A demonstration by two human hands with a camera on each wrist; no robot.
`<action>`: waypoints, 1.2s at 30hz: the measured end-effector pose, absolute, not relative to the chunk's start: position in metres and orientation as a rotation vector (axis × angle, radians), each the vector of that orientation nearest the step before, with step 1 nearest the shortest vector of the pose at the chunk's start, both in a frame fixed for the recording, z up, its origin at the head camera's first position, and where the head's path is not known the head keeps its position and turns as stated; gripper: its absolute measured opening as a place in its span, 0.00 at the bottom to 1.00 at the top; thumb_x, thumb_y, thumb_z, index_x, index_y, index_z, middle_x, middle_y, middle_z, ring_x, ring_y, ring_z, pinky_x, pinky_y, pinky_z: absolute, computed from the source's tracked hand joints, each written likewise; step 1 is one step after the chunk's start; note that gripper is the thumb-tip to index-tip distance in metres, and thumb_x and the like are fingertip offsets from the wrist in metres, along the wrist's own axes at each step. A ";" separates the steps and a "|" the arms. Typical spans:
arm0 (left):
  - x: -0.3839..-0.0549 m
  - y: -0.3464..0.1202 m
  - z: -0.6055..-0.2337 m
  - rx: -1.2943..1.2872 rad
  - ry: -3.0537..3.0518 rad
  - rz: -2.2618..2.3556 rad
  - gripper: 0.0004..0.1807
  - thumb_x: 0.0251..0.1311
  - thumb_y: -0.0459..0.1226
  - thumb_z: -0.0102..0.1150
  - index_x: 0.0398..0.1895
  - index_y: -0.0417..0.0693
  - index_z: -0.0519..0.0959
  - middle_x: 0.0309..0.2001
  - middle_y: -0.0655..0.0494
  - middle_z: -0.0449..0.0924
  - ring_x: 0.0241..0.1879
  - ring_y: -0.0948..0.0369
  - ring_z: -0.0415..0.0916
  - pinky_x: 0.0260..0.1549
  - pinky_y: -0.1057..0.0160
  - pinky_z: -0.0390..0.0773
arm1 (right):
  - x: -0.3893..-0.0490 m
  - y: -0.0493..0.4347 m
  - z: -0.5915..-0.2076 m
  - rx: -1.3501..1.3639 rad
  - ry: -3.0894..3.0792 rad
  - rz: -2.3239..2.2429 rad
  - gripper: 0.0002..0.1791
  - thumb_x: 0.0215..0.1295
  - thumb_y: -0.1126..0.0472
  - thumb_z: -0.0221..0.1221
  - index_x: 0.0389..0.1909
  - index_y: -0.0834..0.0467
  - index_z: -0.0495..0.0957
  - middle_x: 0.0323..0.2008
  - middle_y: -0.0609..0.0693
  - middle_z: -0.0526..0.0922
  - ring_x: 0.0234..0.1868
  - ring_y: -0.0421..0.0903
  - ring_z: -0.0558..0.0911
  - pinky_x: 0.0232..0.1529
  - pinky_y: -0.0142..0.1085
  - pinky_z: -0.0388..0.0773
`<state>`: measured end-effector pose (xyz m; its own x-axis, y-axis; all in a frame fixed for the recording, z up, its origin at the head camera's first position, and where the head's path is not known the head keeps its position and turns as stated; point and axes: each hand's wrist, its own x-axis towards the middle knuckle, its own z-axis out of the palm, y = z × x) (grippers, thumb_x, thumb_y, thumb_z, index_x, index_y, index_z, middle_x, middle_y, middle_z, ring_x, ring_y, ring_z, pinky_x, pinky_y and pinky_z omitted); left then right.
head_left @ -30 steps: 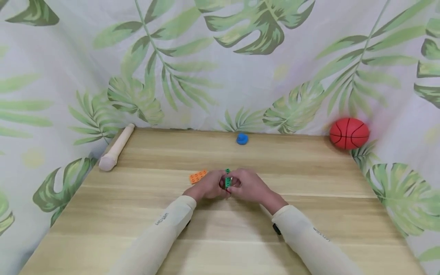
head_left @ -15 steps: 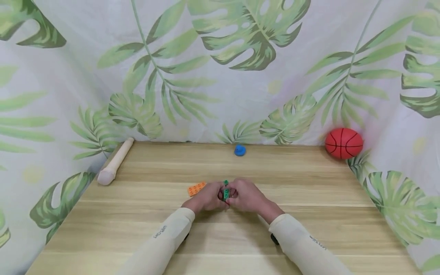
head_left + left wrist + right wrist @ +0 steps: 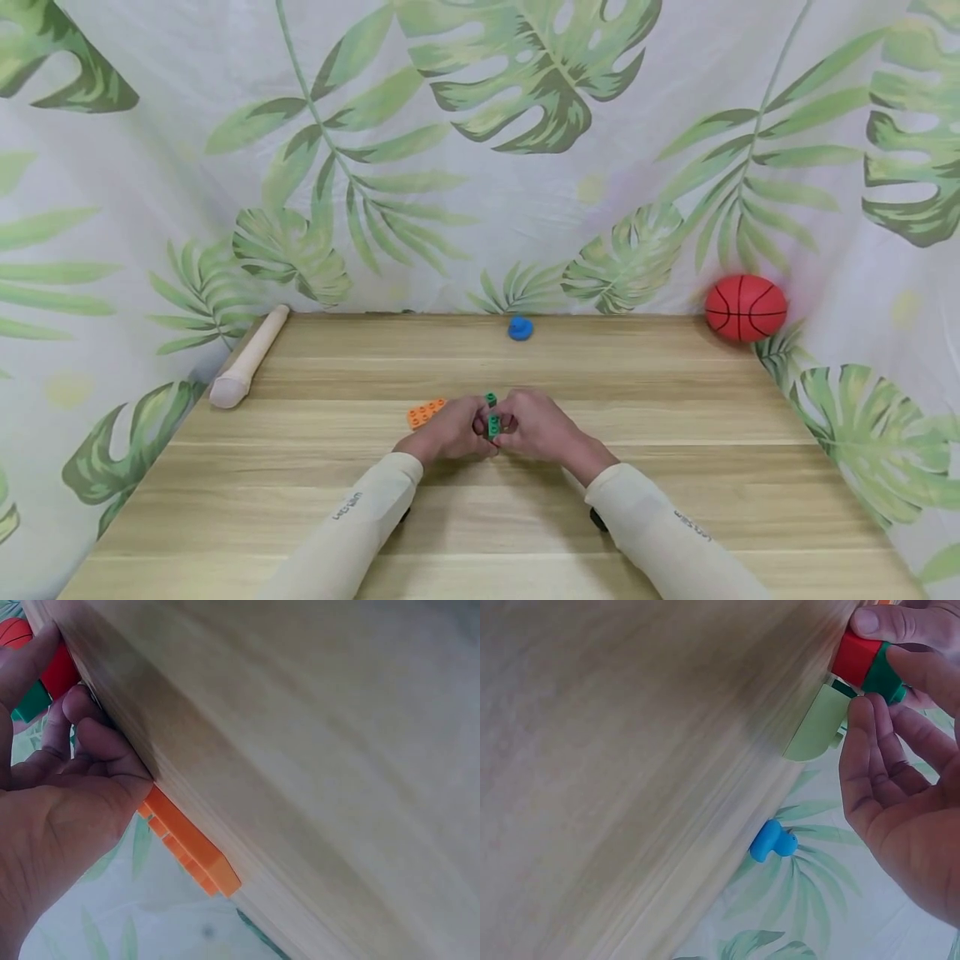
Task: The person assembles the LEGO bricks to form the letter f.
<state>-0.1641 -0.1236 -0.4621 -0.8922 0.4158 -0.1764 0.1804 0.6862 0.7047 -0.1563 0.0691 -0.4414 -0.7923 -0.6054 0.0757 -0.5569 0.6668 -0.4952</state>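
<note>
In the middle of the table, both hands meet round small toy building bricks. My left hand (image 3: 455, 432) curls its fingers about a red brick (image 3: 857, 656), with the thumb against its end in the right wrist view. My right hand (image 3: 536, 425) pinches the dark green brick (image 3: 493, 426) stacked on the red one, between thumb and curled fingertips. Just past them a pale green rounded brick (image 3: 814, 726) sits on the table, partly behind the right fingertips. Beside the left wrist lies an orange brick (image 3: 427, 413) with several studs facing up.
A blue rubber duck (image 3: 521, 328) stands at the table's back edge. At the far right corner is a red toy basketball (image 3: 746, 308). A pale, long club-like thing (image 3: 251, 358) lies along the left edge. Leaf-patterned cloth (image 3: 480, 167) hangs behind the wooden table (image 3: 637, 375).
The head view has tilted, so the whole scene sits lower and slightly left in it. Both hands keep their hold on the bricks with hardly any movement.
</note>
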 end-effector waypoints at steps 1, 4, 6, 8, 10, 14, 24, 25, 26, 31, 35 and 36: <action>-0.164 -0.124 -0.462 0.472 2.575 1.028 0.19 0.54 0.34 0.84 0.36 0.46 0.77 0.35 0.53 0.79 0.35 0.62 0.72 0.37 0.67 0.73 | -0.156 0.069 -0.442 -0.974 2.781 -0.779 0.16 0.62 0.68 0.73 0.51 0.56 0.92 0.35 0.51 0.87 0.38 0.43 0.82 0.38 0.34 0.82; -0.164 -0.123 -0.462 0.476 2.574 1.030 0.19 0.53 0.34 0.84 0.35 0.46 0.77 0.35 0.53 0.80 0.35 0.62 0.72 0.36 0.67 0.73 | -0.157 0.069 -0.443 -0.979 2.787 -0.782 0.17 0.61 0.68 0.73 0.52 0.56 0.91 0.35 0.51 0.88 0.38 0.43 0.82 0.38 0.33 0.82; -0.164 -0.123 -0.462 0.479 2.575 1.028 0.19 0.53 0.34 0.84 0.35 0.46 0.77 0.35 0.53 0.80 0.35 0.62 0.72 0.36 0.67 0.73 | -0.157 0.070 -0.444 -0.977 2.788 -0.789 0.18 0.61 0.68 0.73 0.53 0.56 0.91 0.35 0.51 0.88 0.38 0.43 0.82 0.37 0.32 0.82; -0.164 -0.123 -0.462 0.481 2.579 1.024 0.19 0.53 0.34 0.84 0.35 0.46 0.77 0.35 0.53 0.79 0.35 0.62 0.72 0.36 0.67 0.73 | -0.157 0.070 -0.444 -0.983 2.794 -0.785 0.18 0.61 0.68 0.73 0.52 0.56 0.91 0.36 0.51 0.88 0.38 0.42 0.82 0.37 0.32 0.81; -0.163 -0.123 -0.462 0.491 2.585 1.020 0.19 0.53 0.33 0.84 0.35 0.45 0.77 0.34 0.53 0.79 0.35 0.62 0.72 0.36 0.68 0.73 | -0.156 0.070 -0.443 -0.988 2.801 -0.778 0.18 0.60 0.68 0.74 0.52 0.57 0.92 0.36 0.51 0.88 0.37 0.41 0.81 0.37 0.32 0.81; -0.163 -0.124 -0.462 0.497 2.591 1.019 0.19 0.52 0.33 0.84 0.34 0.46 0.78 0.34 0.55 0.79 0.34 0.62 0.72 0.36 0.68 0.73 | -0.155 0.070 -0.442 -1.010 2.832 -0.739 0.14 0.60 0.66 0.75 0.47 0.56 0.93 0.33 0.50 0.85 0.34 0.39 0.79 0.36 0.30 0.78; -0.164 -0.123 -0.459 0.486 2.571 1.018 0.18 0.53 0.33 0.84 0.35 0.46 0.78 0.32 0.57 0.81 0.34 0.63 0.75 0.36 0.68 0.76 | -0.155 0.069 -0.441 -0.970 2.866 -0.698 0.08 0.58 0.64 0.77 0.40 0.55 0.93 0.31 0.48 0.84 0.32 0.39 0.77 0.34 0.30 0.76; -0.164 -0.123 -0.459 0.492 2.571 1.015 0.18 0.53 0.33 0.84 0.35 0.46 0.78 0.32 0.57 0.81 0.33 0.63 0.75 0.35 0.69 0.76 | -0.155 0.070 -0.441 -0.969 2.864 -0.706 0.07 0.58 0.65 0.77 0.38 0.56 0.93 0.31 0.48 0.84 0.31 0.39 0.77 0.34 0.31 0.77; -0.164 -0.122 -0.459 0.494 2.571 1.011 0.18 0.53 0.33 0.84 0.35 0.46 0.78 0.32 0.57 0.81 0.33 0.63 0.75 0.35 0.69 0.76 | -0.155 0.070 -0.441 -0.967 2.863 -0.710 0.06 0.57 0.65 0.77 0.36 0.57 0.93 0.31 0.49 0.84 0.31 0.39 0.77 0.34 0.31 0.77; -0.166 -0.122 -0.459 0.503 2.576 0.988 0.18 0.52 0.33 0.85 0.34 0.45 0.79 0.30 0.57 0.81 0.31 0.64 0.75 0.33 0.69 0.75 | -0.156 0.070 -0.442 -0.970 2.856 -0.728 0.04 0.57 0.64 0.78 0.30 0.58 0.91 0.31 0.50 0.85 0.31 0.39 0.77 0.33 0.32 0.77; -0.167 -0.122 -0.457 0.490 2.570 0.978 0.18 0.53 0.33 0.85 0.34 0.45 0.79 0.30 0.56 0.81 0.31 0.63 0.74 0.33 0.68 0.75 | -0.156 0.069 -0.442 -0.957 2.857 -0.724 0.06 0.58 0.62 0.79 0.36 0.57 0.93 0.32 0.50 0.85 0.31 0.39 0.78 0.34 0.32 0.77; -0.167 -0.123 -0.456 0.491 2.569 0.974 0.18 0.52 0.33 0.85 0.34 0.45 0.79 0.30 0.56 0.81 0.31 0.63 0.74 0.33 0.68 0.75 | -0.156 0.069 -0.443 -0.957 2.859 -0.724 0.08 0.58 0.62 0.79 0.38 0.57 0.93 0.32 0.49 0.85 0.31 0.39 0.78 0.34 0.32 0.78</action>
<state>-0.1667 -0.1225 -0.4562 -0.8791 0.4339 -0.1973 0.1939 0.7037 0.6836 -0.1556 0.0693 -0.4426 -0.8089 -0.5782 0.1064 -0.5591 0.7006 -0.4432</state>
